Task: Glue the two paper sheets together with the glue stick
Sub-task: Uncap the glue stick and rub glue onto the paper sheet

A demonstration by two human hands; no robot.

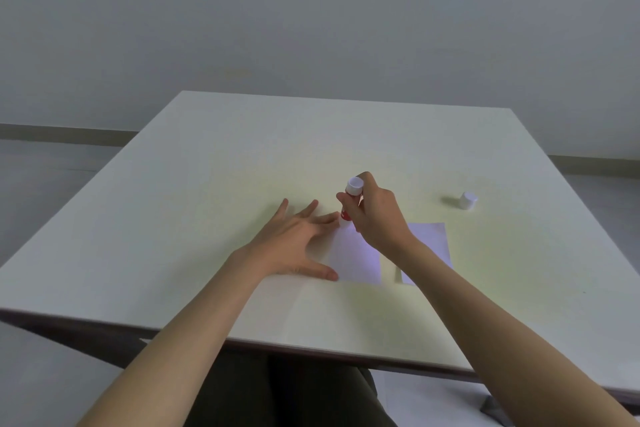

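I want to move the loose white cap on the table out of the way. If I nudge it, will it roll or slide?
The cap stands on a flat end on the table, so a gentle push would probably slide it. It looks small and hollow, likely very light, so a hard nudge might tip it. Being round, once on its side it could roll away.
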